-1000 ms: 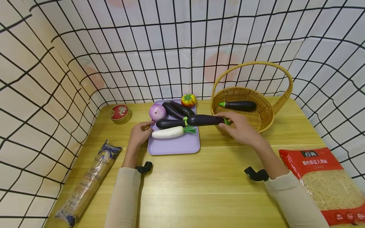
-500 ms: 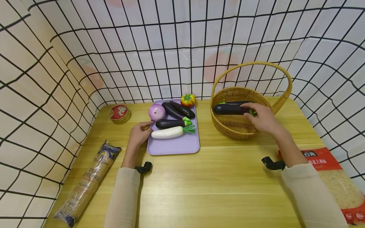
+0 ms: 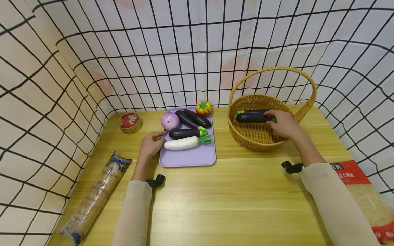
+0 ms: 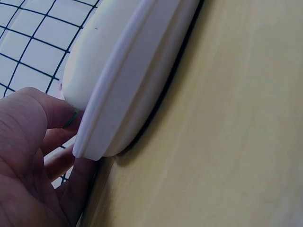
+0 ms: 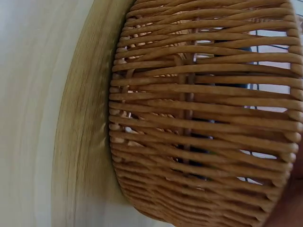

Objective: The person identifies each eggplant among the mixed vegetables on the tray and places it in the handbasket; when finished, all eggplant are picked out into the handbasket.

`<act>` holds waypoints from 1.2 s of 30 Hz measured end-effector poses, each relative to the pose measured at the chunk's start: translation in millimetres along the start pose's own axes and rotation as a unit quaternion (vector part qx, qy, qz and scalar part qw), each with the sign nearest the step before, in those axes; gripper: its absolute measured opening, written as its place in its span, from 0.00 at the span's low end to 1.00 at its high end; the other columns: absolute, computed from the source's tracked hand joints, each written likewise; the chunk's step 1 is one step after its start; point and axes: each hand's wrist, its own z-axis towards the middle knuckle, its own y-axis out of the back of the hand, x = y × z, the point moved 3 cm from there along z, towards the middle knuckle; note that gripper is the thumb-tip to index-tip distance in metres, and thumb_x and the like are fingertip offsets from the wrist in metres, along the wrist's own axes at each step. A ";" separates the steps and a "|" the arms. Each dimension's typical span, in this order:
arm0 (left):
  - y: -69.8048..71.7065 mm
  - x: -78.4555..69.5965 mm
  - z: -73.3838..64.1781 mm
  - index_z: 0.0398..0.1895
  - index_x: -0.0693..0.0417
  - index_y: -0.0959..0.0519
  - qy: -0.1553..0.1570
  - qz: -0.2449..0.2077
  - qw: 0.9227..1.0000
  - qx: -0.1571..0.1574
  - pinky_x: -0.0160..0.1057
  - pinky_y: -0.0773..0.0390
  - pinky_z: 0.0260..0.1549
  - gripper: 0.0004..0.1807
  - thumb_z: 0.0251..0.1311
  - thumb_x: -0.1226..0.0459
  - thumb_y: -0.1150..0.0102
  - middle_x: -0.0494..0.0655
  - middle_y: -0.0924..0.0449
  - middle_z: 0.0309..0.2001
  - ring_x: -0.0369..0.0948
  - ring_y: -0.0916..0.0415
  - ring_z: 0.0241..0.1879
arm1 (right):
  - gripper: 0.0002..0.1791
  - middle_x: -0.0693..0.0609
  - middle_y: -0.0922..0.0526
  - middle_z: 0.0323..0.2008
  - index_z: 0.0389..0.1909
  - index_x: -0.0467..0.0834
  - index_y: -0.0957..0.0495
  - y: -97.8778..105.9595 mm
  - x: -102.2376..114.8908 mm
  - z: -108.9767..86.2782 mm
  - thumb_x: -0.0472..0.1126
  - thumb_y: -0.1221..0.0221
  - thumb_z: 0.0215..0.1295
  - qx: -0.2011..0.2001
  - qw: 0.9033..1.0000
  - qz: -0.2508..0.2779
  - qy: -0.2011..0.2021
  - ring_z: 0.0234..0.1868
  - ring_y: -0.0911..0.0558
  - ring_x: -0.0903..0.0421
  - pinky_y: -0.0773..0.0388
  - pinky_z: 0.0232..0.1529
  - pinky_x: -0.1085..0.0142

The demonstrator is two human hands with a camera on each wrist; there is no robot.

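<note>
My right hand [image 3: 284,124] reaches into the wicker basket [image 3: 260,146] and grips an eggplant [image 3: 253,118] near its green stem end. Another eggplant [image 3: 250,111] lies just behind it in the basket. In the right wrist view, the basket wall [image 5: 203,111] hides most of the hand and the eggplants. My left hand [image 3: 150,145] pinches the left rim of the lilac tray [image 3: 187,159], with the thumb above it in the left wrist view. On that tray lie a white radish [image 3: 181,143], a purple onion [image 3: 170,121] and several dark eggplants [image 3: 184,133].
A red-and-yellow tomato-like vegetable [image 3: 203,108] is at the tray's back right corner. Left of the tray stand a round red tin [image 3: 130,123] and a long pasta packet [image 3: 98,196]. A red pasta bag [image 3: 360,194] lies partly under the right arm. Grid-patterned cloth [image 3: 184,51] surrounds the table.
My right hand has carried the eggplant rightward from over the tray's right edge into the basket, lowering it beside the other one. The left hand has stayed at the tray rim.
</note>
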 end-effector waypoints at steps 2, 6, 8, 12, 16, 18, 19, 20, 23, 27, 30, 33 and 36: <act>0.1 0.5 -0.2 0.61 0.44 0.16 0.001 -0.001 1.000 -0.001 0.53 0.28 0.68 0.23 0.62 0.61 0.38 0.51 0.20 0.66 0.51 0.28 0.70 | 0.25 0.25 0.32 0.68 0.71 0.35 0.33 -3.1 -0.8 4.7 0.39 0.49 0.79 0.012 1.000 -0.002 -0.006 0.69 0.34 0.26 0.35 0.66 0.32; 0.3 0.7 -0.1 0.62 0.44 0.16 0.001 0.000 1.000 -0.001 0.53 0.29 0.69 0.23 0.62 0.61 0.39 0.51 0.20 0.67 0.51 0.29 0.70 | 0.25 0.25 0.32 0.68 0.72 0.35 0.33 -8.9 -2.9 12.0 0.39 0.50 0.79 0.027 0.999 -0.011 -0.016 0.68 0.34 0.25 0.34 0.66 0.31; -0.3 -0.3 -0.2 0.62 0.44 0.16 0.001 -0.001 1.000 0.001 0.53 0.29 0.69 0.23 0.62 0.61 0.39 0.51 0.21 0.67 0.51 0.29 0.70 | 0.25 0.25 0.32 0.68 0.72 0.35 0.33 -11.3 -5.9 14.4 0.39 0.50 0.78 0.026 0.999 -0.016 -0.021 0.68 0.34 0.25 0.34 0.66 0.31; -0.5 -1.6 -0.1 0.62 0.44 0.16 0.002 -0.005 1.000 0.001 0.53 0.29 0.69 0.23 0.62 0.61 0.38 0.51 0.21 0.67 0.51 0.29 0.71 | 0.26 0.25 0.30 0.67 0.71 0.32 0.33 -13.9 -9.5 16.9 0.39 0.50 0.77 0.015 0.999 -0.019 -0.024 0.68 0.33 0.25 0.34 0.66 0.32; -0.5 -1.2 0.5 0.61 0.44 0.16 0.003 -0.007 1.000 0.000 0.53 0.30 0.70 0.23 0.62 0.60 0.38 0.51 0.21 0.67 0.51 0.30 0.71 | 0.26 0.25 0.28 0.65 0.69 0.31 0.32 -14.5 -9.8 18.1 0.39 0.48 0.76 0.011 0.999 -0.016 -0.027 0.67 0.32 0.25 0.33 0.65 0.33; -0.5 -0.5 0.6 0.61 0.44 0.16 0.004 -0.007 1.000 0.000 0.53 0.30 0.70 0.23 0.62 0.60 0.38 0.50 0.21 0.67 0.51 0.30 0.71 | 0.26 0.26 0.28 0.65 0.69 0.31 0.32 -14.3 -9.4 17.9 0.39 0.48 0.76 0.012 0.999 -0.015 -0.029 0.66 0.32 0.26 0.33 0.64 0.33; -0.4 -0.2 0.6 0.61 0.44 0.16 0.004 -0.007 1.000 0.000 0.52 0.30 0.70 0.23 0.62 0.60 0.38 0.50 0.21 0.67 0.51 0.30 0.71 | 0.26 0.26 0.28 0.65 0.69 0.30 0.32 -14.0 -8.9 17.7 0.39 0.48 0.76 0.012 0.999 -0.015 -0.028 0.66 0.32 0.26 0.33 0.64 0.33; -0.4 0.4 0.7 0.61 0.44 0.16 0.005 -0.006 1.000 -0.001 0.52 0.30 0.70 0.23 0.62 0.60 0.38 0.50 0.21 0.67 0.51 0.30 0.71 | 0.26 0.26 0.28 0.65 0.69 0.31 0.32 -13.8 -8.7 17.6 0.40 0.48 0.76 0.011 0.999 -0.015 -0.028 0.67 0.32 0.26 0.33 0.65 0.33; -1.0 1.5 0.9 0.62 0.44 0.16 0.006 -0.005 1.000 0.001 0.52 0.30 0.70 0.23 0.62 0.60 0.38 0.50 0.21 0.68 0.51 0.30 0.71 | 0.26 0.26 0.28 0.65 0.70 0.31 0.32 -12.1 -7.7 15.3 0.40 0.48 0.77 0.004 1.000 -0.012 -0.028 0.67 0.32 0.27 0.34 0.66 0.33; -1.6 1.4 0.9 0.62 0.44 0.17 0.006 -0.007 1.000 0.003 0.52 0.30 0.70 0.23 0.63 0.60 0.39 0.51 0.22 0.68 0.51 0.30 0.72 | 0.26 0.29 0.26 0.64 0.70 0.33 0.32 -9.6 -3.9 9.4 0.42 0.47 0.77 -0.012 0.999 0.017 -0.024 0.66 0.29 0.30 0.31 0.64 0.35; -1.3 1.0 1.0 0.62 0.44 0.16 0.008 -0.011 1.000 0.001 0.52 0.29 0.70 0.23 0.62 0.60 0.38 0.51 0.21 0.67 0.51 0.30 0.71 | 0.25 0.31 0.23 0.62 0.69 0.36 0.30 -8.5 2.0 3.6 0.44 0.47 0.78 -0.029 0.998 0.053 -0.014 0.62 0.24 0.33 0.27 0.61 0.38; -0.9 0.9 1.0 0.61 0.44 0.16 0.010 -0.013 1.000 0.000 0.52 0.29 0.69 0.23 0.62 0.60 0.38 0.50 0.21 0.67 0.51 0.30 0.71 | 0.25 0.33 0.21 0.60 0.67 0.37 0.28 -7.9 10.3 -3.5 0.48 0.46 0.78 -0.045 0.996 0.080 -0.002 0.59 0.21 0.36 0.25 0.58 0.40; -1.1 1.2 0.6 0.62 0.44 0.16 0.009 -0.013 1.000 0.003 0.53 0.29 0.70 0.23 0.62 0.60 0.38 0.51 0.22 0.68 0.51 0.30 0.71 | 0.26 0.34 0.19 0.58 0.67 0.39 0.27 -9.0 19.4 -11.1 0.52 0.45 0.77 -0.055 0.994 0.096 0.008 0.58 0.20 0.38 0.23 0.56 0.41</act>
